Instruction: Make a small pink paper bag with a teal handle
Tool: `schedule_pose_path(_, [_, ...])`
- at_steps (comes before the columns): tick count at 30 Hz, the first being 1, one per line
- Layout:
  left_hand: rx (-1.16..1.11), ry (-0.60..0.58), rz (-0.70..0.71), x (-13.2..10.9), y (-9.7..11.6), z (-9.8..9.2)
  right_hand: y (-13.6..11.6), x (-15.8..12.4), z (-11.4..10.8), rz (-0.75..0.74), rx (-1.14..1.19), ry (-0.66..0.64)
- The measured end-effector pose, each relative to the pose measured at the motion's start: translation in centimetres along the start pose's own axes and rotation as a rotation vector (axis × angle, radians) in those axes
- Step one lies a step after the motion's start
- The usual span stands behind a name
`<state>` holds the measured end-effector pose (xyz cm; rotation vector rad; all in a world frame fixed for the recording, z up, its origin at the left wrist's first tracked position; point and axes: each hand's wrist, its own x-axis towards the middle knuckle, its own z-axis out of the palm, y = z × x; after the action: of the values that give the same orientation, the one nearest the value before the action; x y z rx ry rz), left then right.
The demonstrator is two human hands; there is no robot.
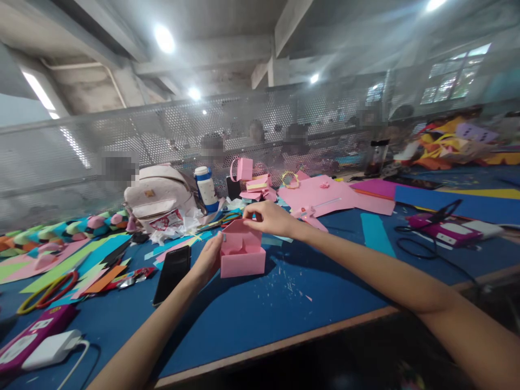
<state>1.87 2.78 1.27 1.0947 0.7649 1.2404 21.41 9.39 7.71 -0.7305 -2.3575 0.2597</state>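
Note:
A small pink paper box (242, 262) stands on the blue table in front of me, its back panel or lid raised. My left hand (209, 259) grips the left side of the box. At the top edge of the raised panel, my right hand (266, 218) pinches the paper with thumb and fingers. Just left of my left hand lies a black phone (173, 275). A pink glue gun (309, 218) rests beyond my right wrist, and small paper scraps (290, 287) are scattered right of the box.
Scissors (51, 292), coloured paper strips (91, 260) and a purple power strip (36, 338) lie to the left. A white backpack (162, 195) and a bottle (206, 189) stand behind. Pink sheets (337, 195) and another purple power strip (444, 230) with a black cable are at right.

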Motion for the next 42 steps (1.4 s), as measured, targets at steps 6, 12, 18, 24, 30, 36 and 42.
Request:
schedule_pose_path(6, [0.038, 0.005, 0.113, 0.6, 0.2, -0.3, 0.0, 0.1, -0.3, 0.031, -0.016, 0.007])
schedule_pose_path(12, [0.312, 0.398, 0.352, 1.0, -0.1, -2.0, 0.2, 0.2, -0.4, 0.024, -0.026, 0.021])
schedule_pose_path(18, [0.399, 0.421, 0.37, 0.9, 0.1, -2.0, 0.1, 0.2, -0.3, 0.038, -0.024, 0.017])
schedule_pose_path(24, [0.409, 0.412, 0.354, 0.7, 0.2, -1.7, -0.1, 0.1, 0.0, 0.011, -0.008, 0.002])
schedule_pose_path(30, [0.4, 0.399, 0.349, 0.8, 0.1, -1.7, -0.2, 0.0, 0.0, 0.011, -0.038, 0.013])
schedule_pose_path(36, [0.405, 0.397, 0.325, 1.0, -0.1, -1.9, -0.1, 0.1, 0.0, 0.016, -0.037, 0.018])
schedule_pose_path(42, [0.433, 0.407, 0.314, 0.9, 0.0, -1.9, -0.2, 0.0, 0.1, 0.01, -0.031, -0.001])
